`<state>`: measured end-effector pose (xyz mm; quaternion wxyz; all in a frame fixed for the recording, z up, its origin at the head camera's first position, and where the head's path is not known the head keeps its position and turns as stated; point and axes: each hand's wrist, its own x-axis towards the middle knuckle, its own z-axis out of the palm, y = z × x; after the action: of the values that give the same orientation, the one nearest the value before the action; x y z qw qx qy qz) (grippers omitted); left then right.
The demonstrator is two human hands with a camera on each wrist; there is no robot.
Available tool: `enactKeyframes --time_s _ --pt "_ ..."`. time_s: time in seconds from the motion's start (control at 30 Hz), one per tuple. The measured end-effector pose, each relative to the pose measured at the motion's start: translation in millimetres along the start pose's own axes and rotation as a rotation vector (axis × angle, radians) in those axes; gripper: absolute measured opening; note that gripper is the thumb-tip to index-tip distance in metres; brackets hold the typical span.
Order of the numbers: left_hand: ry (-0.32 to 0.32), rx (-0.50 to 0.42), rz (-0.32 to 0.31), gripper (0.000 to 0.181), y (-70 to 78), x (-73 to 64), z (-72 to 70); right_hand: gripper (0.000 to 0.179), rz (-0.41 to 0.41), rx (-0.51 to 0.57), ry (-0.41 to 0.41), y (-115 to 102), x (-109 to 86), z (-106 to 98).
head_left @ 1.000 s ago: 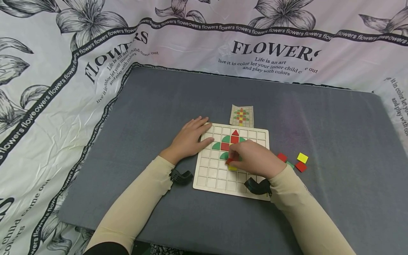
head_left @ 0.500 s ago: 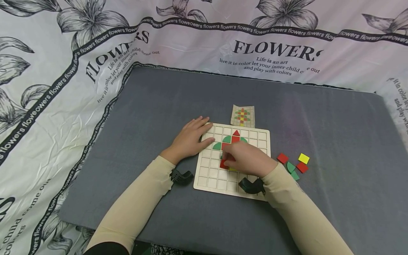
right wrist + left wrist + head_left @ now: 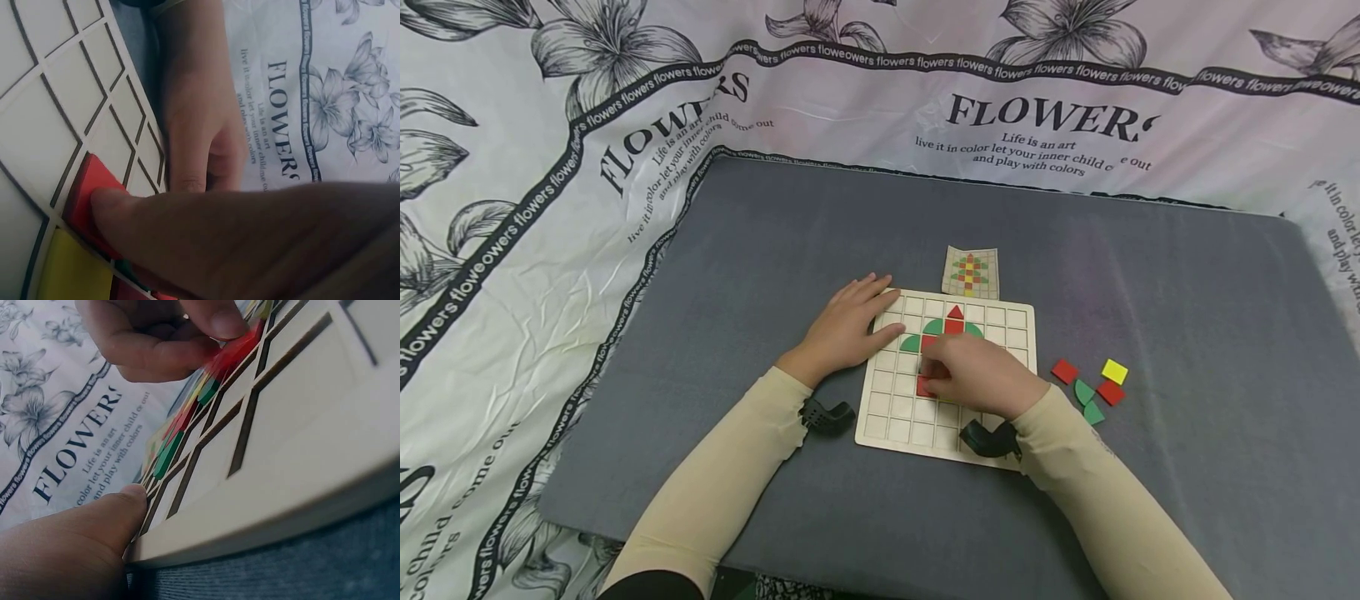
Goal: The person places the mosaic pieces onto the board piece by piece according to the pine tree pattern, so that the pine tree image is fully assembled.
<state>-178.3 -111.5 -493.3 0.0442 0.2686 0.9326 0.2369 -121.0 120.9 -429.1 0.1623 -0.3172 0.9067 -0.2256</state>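
Observation:
A pale wooden grid board (image 3: 891,425) lies on the grey table. My left hand (image 3: 842,329) rests at its upper left edge, fingers spread and nearly straight. Over the board's middle, my right hand (image 3: 985,375) pinches a red square tile (image 3: 923,386), which lies at a grid cell. In the right wrist view the thumb presses on the red tile, beside a yellow tile (image 3: 69,269) set in the grid. A red triangle tile (image 3: 954,312) and green quarter-circle tiles (image 3: 911,342) sit higher on the board. The right hand hides some tiles.
A small pattern card (image 3: 970,273) lies behind the board. To the board's right are loose tiles: two red squares (image 3: 1064,372), a yellow square (image 3: 1115,372) and two green quarter-circles (image 3: 1084,392). Patterned cloth (image 3: 1037,125) hangs behind the table.
My right hand has moved slightly left with the red tile, which was tilted and now lies at a cell left of the yellow tile. The left hand has stayed still.

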Motion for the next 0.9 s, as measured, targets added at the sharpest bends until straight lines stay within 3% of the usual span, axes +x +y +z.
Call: enactKeyframes --time_s 0.57,0.9 --pt "0.002 0.001 -0.007 0.067 1.5 0.1 -1.0 0.011 0.034 0.001 -0.002 -1.2 -3.3 0.9" --pt "-0.001 0.005 -0.016 0.066 1.6 0.5 -0.4 0.018 0.070 -0.005 -0.025 -1.5 -3.4 1.7"
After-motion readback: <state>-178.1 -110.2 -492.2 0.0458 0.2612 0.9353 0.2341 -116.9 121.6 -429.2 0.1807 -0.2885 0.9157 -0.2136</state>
